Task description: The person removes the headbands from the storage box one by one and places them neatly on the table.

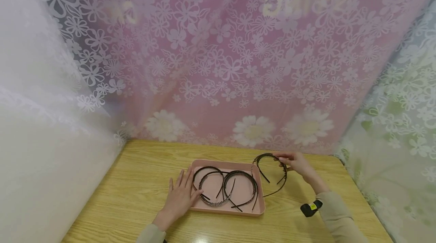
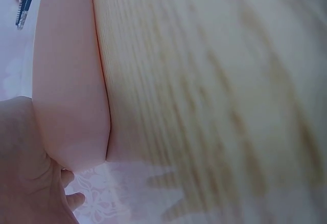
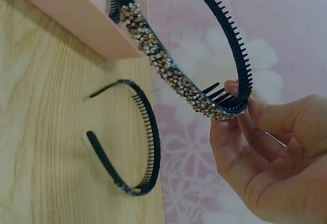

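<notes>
My right hand (image 1: 299, 165) pinches a black toothed headband (image 3: 168, 73) between thumb and fingers, raised beside the tray's right end. Gold-brown faceted stones cover part of its band. Below it, a second black toothed headband (image 3: 153, 142) lies on the table. My left hand (image 1: 180, 195) rests against the left end of a pink tray (image 1: 228, 212), fingers extended and thumb over the rim. Several dark headbands (image 1: 240, 173) overlap inside the tray; one has a clear, glittery part. In the left wrist view, part of the left hand (image 2: 25, 173) shows beside the tray's wall (image 2: 71, 81).
The wood-grain table (image 1: 136, 182) extends around the tray. A pink floral curtain (image 1: 218, 65) hangs along its back edge, with pale sheets at the left and right sides. A black strap device (image 1: 311, 208) with a yellow mark is on the right wrist.
</notes>
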`<state>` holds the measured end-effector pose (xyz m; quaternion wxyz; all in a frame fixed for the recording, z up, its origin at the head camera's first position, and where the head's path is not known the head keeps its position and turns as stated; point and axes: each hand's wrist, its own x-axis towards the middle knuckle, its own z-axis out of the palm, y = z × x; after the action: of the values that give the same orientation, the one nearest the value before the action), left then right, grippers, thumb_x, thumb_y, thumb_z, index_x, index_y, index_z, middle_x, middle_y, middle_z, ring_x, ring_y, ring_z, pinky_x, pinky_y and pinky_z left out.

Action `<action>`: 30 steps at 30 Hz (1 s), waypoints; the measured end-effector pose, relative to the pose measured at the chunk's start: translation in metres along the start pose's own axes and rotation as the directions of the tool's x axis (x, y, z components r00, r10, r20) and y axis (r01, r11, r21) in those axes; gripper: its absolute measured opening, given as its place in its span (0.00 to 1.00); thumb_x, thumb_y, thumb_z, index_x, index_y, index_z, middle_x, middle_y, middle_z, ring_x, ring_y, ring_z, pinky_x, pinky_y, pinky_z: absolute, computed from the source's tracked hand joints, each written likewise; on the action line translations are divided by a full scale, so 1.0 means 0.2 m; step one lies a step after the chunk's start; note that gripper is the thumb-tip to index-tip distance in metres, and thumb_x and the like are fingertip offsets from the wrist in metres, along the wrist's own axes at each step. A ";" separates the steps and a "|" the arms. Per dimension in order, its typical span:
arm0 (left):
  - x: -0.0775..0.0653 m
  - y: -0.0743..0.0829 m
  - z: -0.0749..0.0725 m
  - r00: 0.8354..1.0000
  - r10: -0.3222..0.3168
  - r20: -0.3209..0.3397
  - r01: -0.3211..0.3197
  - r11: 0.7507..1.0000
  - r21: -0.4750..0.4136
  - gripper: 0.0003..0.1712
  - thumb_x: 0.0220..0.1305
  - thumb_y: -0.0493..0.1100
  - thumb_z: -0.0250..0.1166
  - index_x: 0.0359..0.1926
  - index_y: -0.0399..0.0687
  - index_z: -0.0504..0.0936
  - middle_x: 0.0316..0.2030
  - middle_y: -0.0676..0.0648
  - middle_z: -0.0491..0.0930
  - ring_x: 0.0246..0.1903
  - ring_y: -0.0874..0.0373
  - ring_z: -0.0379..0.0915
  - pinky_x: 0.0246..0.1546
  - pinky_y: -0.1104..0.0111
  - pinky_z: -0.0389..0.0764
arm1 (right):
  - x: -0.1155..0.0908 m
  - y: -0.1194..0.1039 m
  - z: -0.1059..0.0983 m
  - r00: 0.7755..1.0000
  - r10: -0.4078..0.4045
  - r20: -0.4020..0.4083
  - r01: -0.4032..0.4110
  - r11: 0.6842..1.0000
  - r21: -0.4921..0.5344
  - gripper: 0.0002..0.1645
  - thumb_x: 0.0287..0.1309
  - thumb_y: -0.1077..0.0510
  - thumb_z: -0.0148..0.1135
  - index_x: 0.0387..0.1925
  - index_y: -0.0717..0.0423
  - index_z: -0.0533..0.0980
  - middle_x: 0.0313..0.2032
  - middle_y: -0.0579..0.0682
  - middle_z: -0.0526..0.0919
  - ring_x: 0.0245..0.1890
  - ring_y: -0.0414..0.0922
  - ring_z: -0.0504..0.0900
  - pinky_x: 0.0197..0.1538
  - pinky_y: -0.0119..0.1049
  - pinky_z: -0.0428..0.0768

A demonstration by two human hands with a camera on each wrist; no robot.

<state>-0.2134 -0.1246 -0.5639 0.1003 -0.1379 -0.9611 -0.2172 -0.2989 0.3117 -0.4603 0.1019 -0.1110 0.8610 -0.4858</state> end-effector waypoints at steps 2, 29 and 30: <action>0.00 0.00 0.00 1.000 -0.007 0.010 0.007 1.000 0.012 0.47 0.72 0.61 0.60 0.78 0.38 0.56 0.78 0.40 0.53 0.76 0.35 0.49 0.67 0.28 0.48 | 0.00 0.02 -0.01 1.000 0.002 -0.002 -0.002 1.000 -0.006 0.23 0.77 0.62 0.50 0.67 0.70 0.71 0.48 0.58 0.85 0.39 0.43 0.82 0.47 0.52 0.84; 0.01 0.01 0.00 0.999 -0.019 0.026 0.017 0.998 0.054 0.47 0.73 0.62 0.58 0.79 0.38 0.55 0.79 0.41 0.51 0.76 0.37 0.47 0.68 0.29 0.48 | -0.11 0.21 -0.28 0.997 0.037 -0.074 -0.042 0.997 -0.068 0.25 0.78 0.60 0.49 0.68 0.73 0.68 0.57 0.70 0.79 0.39 0.38 0.83 0.48 0.51 0.84; 0.01 0.01 0.00 1.000 -0.018 0.024 0.016 0.998 0.055 0.47 0.73 0.62 0.58 0.79 0.38 0.55 0.79 0.41 0.51 0.76 0.37 0.47 0.68 0.29 0.48 | -0.11 0.21 -0.29 0.997 0.037 -0.072 -0.042 0.997 -0.065 0.25 0.78 0.61 0.49 0.68 0.73 0.68 0.57 0.70 0.79 0.39 0.38 0.83 0.48 0.51 0.84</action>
<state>-0.2139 -0.1229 -0.5631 0.0904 -0.1296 -0.9690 -0.1897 -0.2974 0.3861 -0.4662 0.0770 -0.0799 0.8817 -0.4585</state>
